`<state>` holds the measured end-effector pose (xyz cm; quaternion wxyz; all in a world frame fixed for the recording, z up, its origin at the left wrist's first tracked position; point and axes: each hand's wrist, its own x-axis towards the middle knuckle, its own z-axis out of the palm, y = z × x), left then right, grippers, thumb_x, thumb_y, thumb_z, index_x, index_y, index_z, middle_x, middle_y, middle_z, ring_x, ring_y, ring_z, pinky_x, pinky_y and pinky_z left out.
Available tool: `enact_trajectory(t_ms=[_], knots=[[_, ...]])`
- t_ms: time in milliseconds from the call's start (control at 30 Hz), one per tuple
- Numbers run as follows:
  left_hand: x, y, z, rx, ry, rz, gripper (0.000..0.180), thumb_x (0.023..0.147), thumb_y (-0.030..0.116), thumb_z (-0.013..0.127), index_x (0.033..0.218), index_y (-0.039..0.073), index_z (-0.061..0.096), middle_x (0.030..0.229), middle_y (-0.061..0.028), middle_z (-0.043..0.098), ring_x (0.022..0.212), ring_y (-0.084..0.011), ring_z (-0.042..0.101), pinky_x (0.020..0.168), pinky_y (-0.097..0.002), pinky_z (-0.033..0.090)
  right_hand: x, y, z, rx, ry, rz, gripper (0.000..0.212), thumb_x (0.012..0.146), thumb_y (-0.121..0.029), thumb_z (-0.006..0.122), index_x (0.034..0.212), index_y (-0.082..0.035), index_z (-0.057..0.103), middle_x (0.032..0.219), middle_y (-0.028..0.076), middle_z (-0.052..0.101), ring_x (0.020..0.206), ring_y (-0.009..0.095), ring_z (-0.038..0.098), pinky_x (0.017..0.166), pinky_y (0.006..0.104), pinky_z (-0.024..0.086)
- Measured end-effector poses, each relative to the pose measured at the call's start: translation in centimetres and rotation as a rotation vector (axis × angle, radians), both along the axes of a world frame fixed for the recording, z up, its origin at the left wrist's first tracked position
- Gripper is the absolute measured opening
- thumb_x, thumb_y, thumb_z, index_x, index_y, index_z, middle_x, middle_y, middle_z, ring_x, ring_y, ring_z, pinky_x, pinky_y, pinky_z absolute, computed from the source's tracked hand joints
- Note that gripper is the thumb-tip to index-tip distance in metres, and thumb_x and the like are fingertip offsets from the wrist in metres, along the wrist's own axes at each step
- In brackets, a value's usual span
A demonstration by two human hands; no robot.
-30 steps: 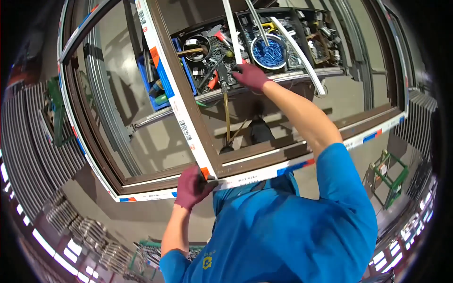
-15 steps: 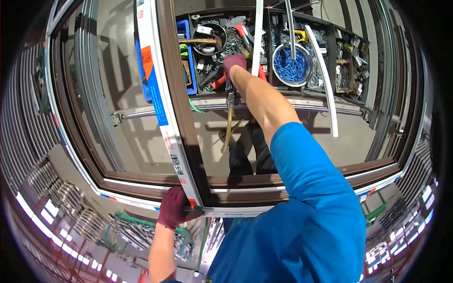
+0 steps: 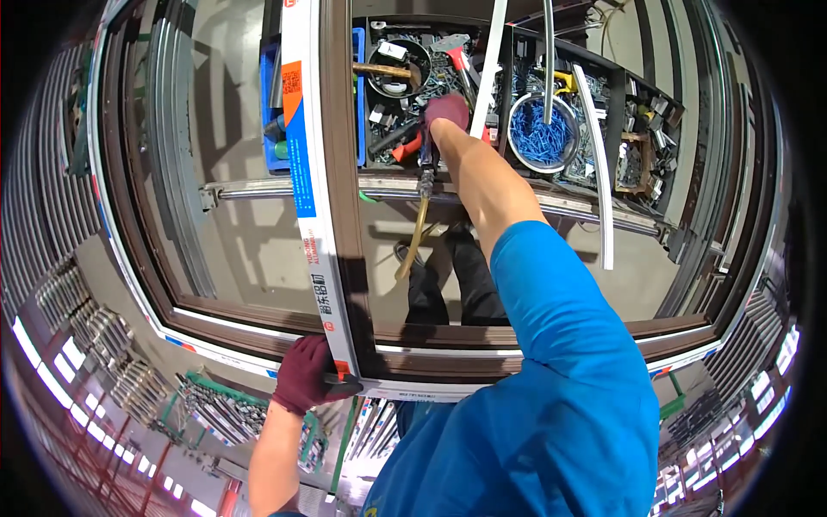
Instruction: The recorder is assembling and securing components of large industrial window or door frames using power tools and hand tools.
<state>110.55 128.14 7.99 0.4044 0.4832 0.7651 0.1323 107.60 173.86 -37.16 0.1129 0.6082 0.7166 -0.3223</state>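
My left hand (image 3: 303, 376), in a maroon glove with dark fingertips, is closed on the near edge of a large brown window frame (image 3: 448, 336). It sits where the frame meets a crossbar (image 3: 346, 172) bearing a strip of white printed film (image 3: 312, 250). My right hand (image 3: 448, 113), gloved alike, reaches through the frame opening into a dark parts tray (image 3: 469, 179). Its fingers are hidden from above. Just below it is a dark tool (image 3: 425, 153) with a metal coupling and a yellowish hose (image 3: 413, 237); whether the hand grips it I cannot tell.
A bowl of blue screws (image 3: 543, 131) sits in the tray, right of my right hand. A hammer (image 3: 383, 70) lies across a round pan (image 3: 403, 82). White strips (image 3: 596, 172) stick out over the tray. A blue bin (image 3: 274, 146) stands at the left.
The whole view has shifted slightly. My right hand has moved a little to the right over the tray. My left hand stays at the same frame joint.
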Motion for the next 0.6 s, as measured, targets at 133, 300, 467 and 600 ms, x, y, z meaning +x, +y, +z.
enact_trajectory(t_ms=[133,300,467,600], knots=[[0.1,-0.4,1.0,-0.039,-0.002,0.021,0.08,0.063,0.053,0.093,0.119,0.004,0.064,0.111,-0.0169,0.069,0.106,-0.0398,0.066,0.094,-0.049,0.054,-0.9,-1.9,5.6,-0.04,0.144,-0.127,0.035,0.087,-0.035,0.08,0.105,-0.005,0.079,0.119,0.022,0.075,0.112,0.042,0.071,0.095,0.0486,0.058],[-0.1,0.4,0.9,-0.024,-0.031,0.025,0.077,0.066,0.054,0.092,0.118,0.004,0.065,0.113,-0.0158,0.069,0.106,-0.0395,0.066,0.094,-0.0489,0.053,-0.8,-2.3,6.3,0.051,0.139,-0.155,0.022,0.086,-0.023,0.073,0.097,-0.005,0.08,0.106,0.022,0.077,0.102,0.04,0.076,0.087,0.0466,0.06],[0.1,-0.1,1.5,-0.014,-0.022,0.064,0.084,0.061,0.051,0.094,0.125,0.003,0.066,0.113,-0.0189,0.071,0.106,-0.0436,0.067,0.095,-0.0495,0.053,-0.9,-3.7,8.2,-0.042,0.346,-0.405,0.032,0.084,-0.028,0.073,0.102,-0.002,0.077,0.106,0.026,0.076,0.1,0.047,0.072,0.084,0.0493,0.055],[0.6,-0.7,2.5,-0.041,-0.007,0.07,0.079,0.066,0.053,0.09,0.122,0.005,0.064,0.112,-0.0153,0.069,0.104,-0.0387,0.066,0.093,-0.0482,0.053,-0.9,-3.9,6.8,-0.311,0.539,-0.511,0.036,0.092,-0.031,0.075,0.098,0.005,0.075,0.098,0.025,0.076,0.088,0.038,0.072,0.081,0.048,0.055]])
